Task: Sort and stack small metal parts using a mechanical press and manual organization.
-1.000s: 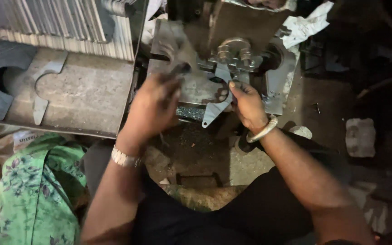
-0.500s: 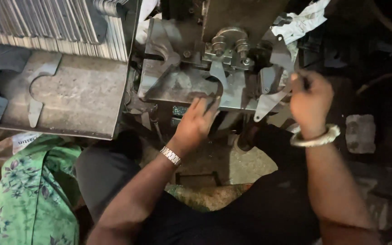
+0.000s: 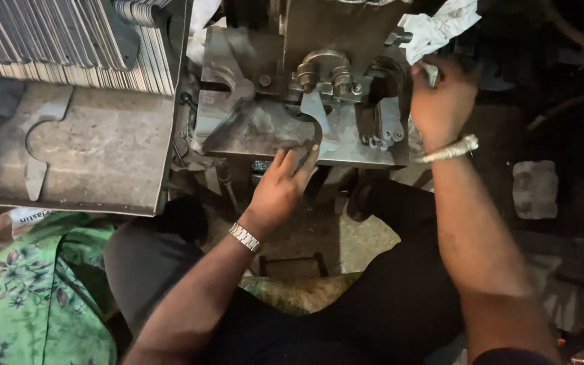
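My left hand (image 3: 284,182), with a metal watch on the wrist, rests its fingers on the near edge of a flat grey metal sheet (image 3: 251,132). The sheet lies on the bed of a small press (image 3: 326,74), under its rounded clamp and bolts. My right hand (image 3: 441,91), with a silver bracelet, is raised at the press's right side, fingers curled, back to the camera. It is next to several stamped curved pieces (image 3: 383,125) hanging there and just below a white rag (image 3: 441,27). What the right hand's fingers hold is hidden.
A dense stack of thin metal plates (image 3: 55,40) stands at the upper left above a large cut-out steel plate (image 3: 103,149). A green floral cloth (image 3: 42,290) lies at the lower left. A grey block (image 3: 535,189) sits on the dark floor at right.
My right hand carried a stamped curved piece away from the die, up to the press's right side. My left hand drew back from the die to the sheet's near edge.
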